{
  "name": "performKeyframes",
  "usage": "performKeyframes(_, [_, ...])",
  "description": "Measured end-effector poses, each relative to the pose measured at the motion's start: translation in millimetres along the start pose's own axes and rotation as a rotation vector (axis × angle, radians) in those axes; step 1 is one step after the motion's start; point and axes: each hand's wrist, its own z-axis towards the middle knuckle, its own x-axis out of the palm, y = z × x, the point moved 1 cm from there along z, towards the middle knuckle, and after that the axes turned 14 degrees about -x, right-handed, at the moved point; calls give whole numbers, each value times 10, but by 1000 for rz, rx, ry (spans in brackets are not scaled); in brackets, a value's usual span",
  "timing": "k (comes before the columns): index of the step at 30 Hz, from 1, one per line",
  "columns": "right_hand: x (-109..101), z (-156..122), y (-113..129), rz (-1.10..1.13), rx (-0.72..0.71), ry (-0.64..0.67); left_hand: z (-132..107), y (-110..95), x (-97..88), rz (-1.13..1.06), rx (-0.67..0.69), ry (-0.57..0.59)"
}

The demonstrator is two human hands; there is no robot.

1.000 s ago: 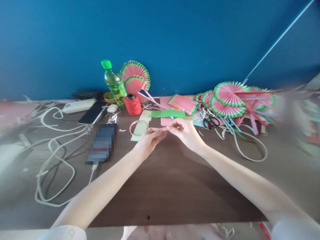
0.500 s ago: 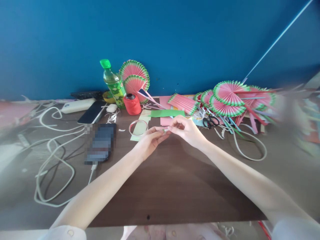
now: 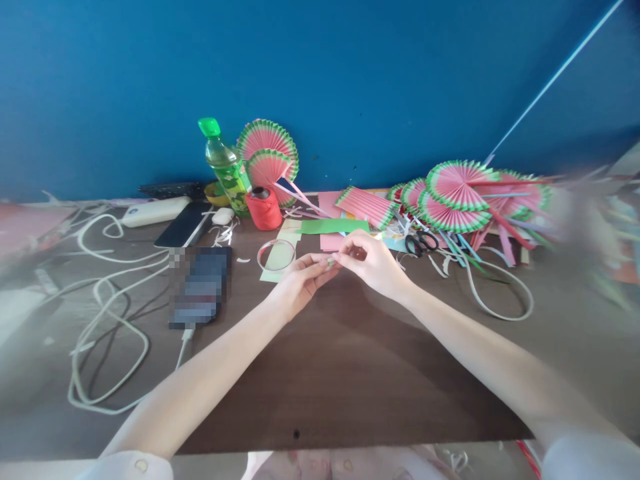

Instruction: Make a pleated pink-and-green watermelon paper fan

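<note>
Just above the middle of the frame, your left hand (image 3: 300,283) and right hand (image 3: 373,263) meet fingertip to fingertip. Each is pinched closed on one end of a small paper strip (image 3: 330,261), held just over the table (image 3: 320,373). The strip looks featherlight, limp and easy to crease or tear, so pinch it gently at its ends. A clear ring (image 3: 277,255) lies just to the left.

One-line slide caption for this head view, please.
Left hand and right hand pinch a small paper piece over a brown table, with scissors and pink paper fans behind.
</note>
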Motion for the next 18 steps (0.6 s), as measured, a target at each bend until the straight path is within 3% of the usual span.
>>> performKeyframes(14, [72,-44,2,-28,-33,-43,-2,44,11,16,41,-58])
performKeyframes(18, [31,-21,16,-36,-26,7,-9,50,3,41,66,-98])
